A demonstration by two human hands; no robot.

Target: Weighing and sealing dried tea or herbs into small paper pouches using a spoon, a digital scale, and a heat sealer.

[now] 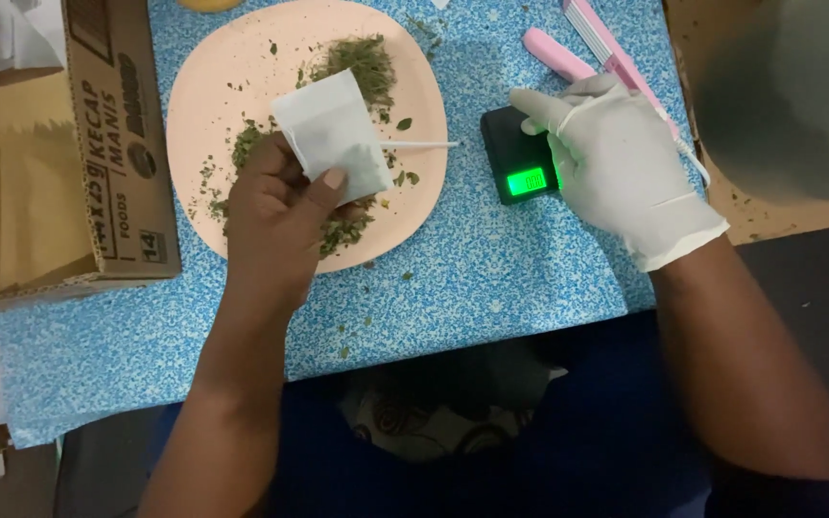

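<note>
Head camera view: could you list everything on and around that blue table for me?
plate: one, peach, table centre
dried herbs: loose green heap, on plate
paper sachet: one, white, over plate
thin stick: one, white, on plate's right side
pocket scale: one, black with lit green display, right of plate
sealer tool: one, pink, top right
cardboard box: one, brown, left
tablecloth: one, blue speckled
left hand: bare, fingers holding sachet
right hand: white glove, on scale

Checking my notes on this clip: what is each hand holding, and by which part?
The left hand pinches a small white pouch at its lower edge. The gloved right hand holds nothing; it rests on a small black scale.
</note>
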